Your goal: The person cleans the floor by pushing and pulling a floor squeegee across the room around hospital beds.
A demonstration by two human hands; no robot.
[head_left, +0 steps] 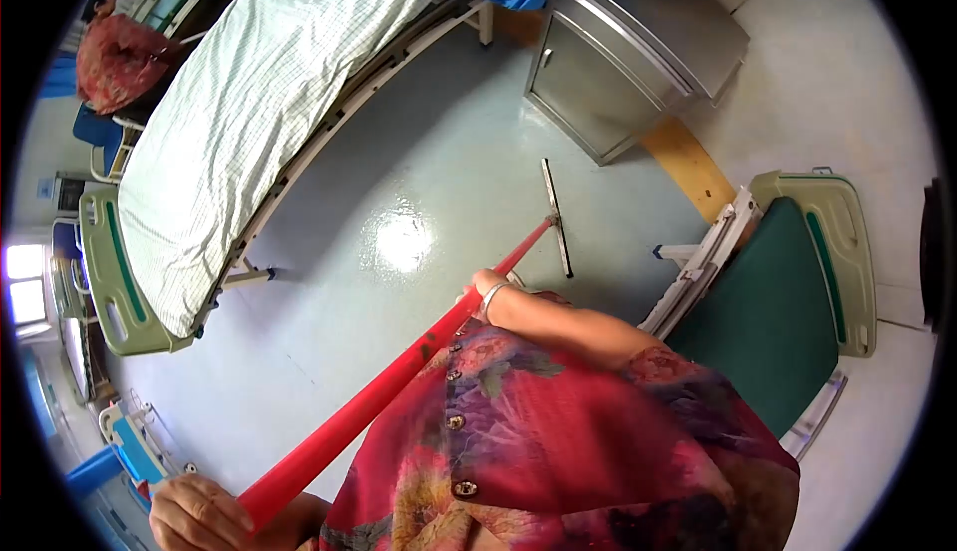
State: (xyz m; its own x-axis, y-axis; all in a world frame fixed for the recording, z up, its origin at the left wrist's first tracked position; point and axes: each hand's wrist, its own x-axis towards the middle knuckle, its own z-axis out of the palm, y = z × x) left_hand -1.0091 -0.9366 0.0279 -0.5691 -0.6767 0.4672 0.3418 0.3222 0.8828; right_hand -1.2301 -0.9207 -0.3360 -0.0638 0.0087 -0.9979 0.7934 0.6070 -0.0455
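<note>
A floor squeegee with a long red handle point(359, 434) runs across the view, its thin straight head point(557, 220) lying on the grey floor. At the lower left, my left hand point(199, 516) is wrapped round the upper end of the handle. Farther down the pole, in front of my patterned shirt, my right hand point(485, 287) is closed around it; a bracelet circles that wrist. The fingers of the right hand are partly hidden.
A bed with a checked sheet point(249, 103) stands to the left, beyond it a seated person point(120, 58). A metal bedside cabinet point(608, 73) is ahead. A green bed point(763, 312) stands close on the right. The floor point(339, 252) between them shines.
</note>
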